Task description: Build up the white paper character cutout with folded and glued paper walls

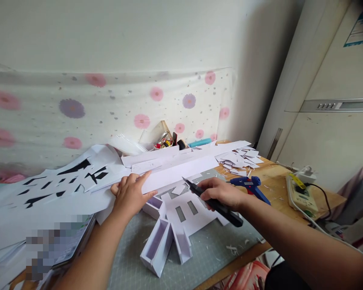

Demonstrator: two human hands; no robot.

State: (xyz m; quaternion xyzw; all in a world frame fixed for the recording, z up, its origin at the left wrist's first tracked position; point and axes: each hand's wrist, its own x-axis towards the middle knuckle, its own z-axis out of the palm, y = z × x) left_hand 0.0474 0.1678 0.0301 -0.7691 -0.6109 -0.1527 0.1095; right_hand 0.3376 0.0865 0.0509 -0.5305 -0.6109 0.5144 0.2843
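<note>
My left hand (133,191) lies with fingers spread on the left end of a long white board strip (181,171). In my right hand (220,193) is a black utility knife (222,211), its blade pointing up and left, close to the strip's lower edge. Below the knife lies a white board piece (190,213) with two rectangular cutouts. Nearer to me, several small white folded boxes, one an open long box (157,245), rest on the grey-green cutting mat (211,257).
Behind the mat's right side are a blue glue gun (251,185) and a heap of white scraps (240,159). A power strip (301,195) with cords sits at the right edge. Large cut-out sheets (69,181) cover the left. A box of tools (166,141) stands against the wall.
</note>
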